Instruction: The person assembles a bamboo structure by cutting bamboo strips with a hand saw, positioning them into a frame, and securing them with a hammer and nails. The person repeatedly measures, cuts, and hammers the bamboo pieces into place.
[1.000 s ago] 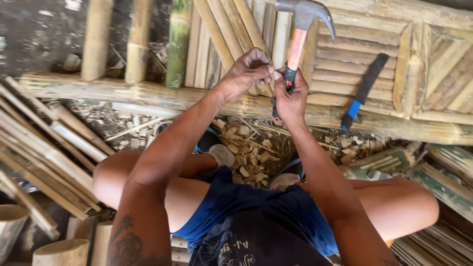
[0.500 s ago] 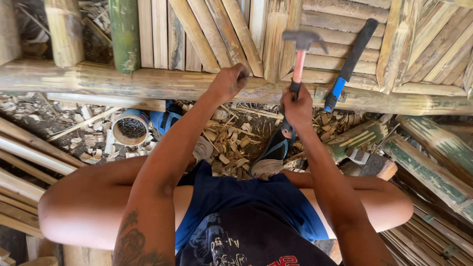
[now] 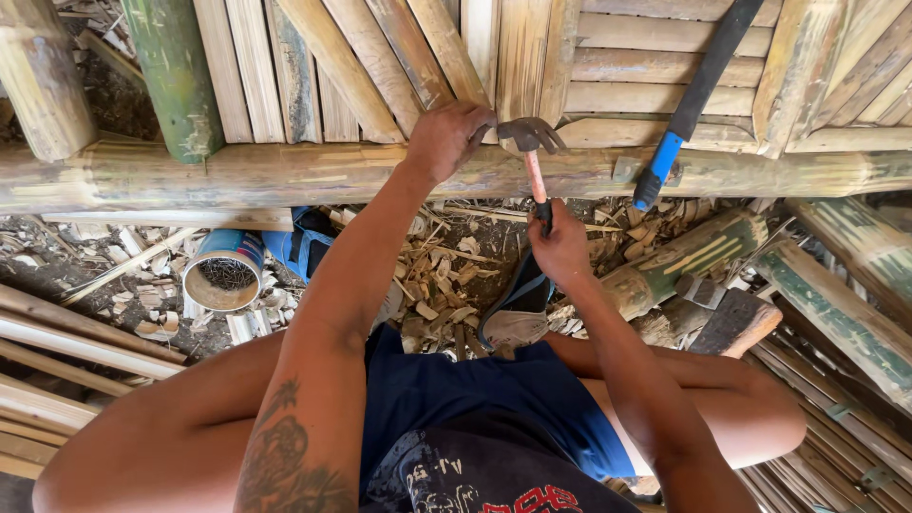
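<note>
1. Right hand (image 3: 560,249) wrapped tight around the lower grip of a claw hammer with pinkish-orange handle and dark steel head (image 3: 528,135); the low grip gives swing leverage.
2. Hammer head sits on the thick horizontal bamboo pole (image 3: 285,173), at the lower ends of the flat split-bamboo slats (image 3: 532,57) lying across it.
3. Left hand (image 3: 448,138) curled just left of the hammer head, fingertips pinched together at the slat end, likely steadying a nail; the nail itself is too small to tell.
4. Open round tin of small dark nails (image 3: 221,274) lies on the chip-covered ground below the pole, left of the arm, within reach.
5. Blue-and-black-handled tool (image 3: 679,123) rests across the slats and pole, right of the hammer, parked.
</note>
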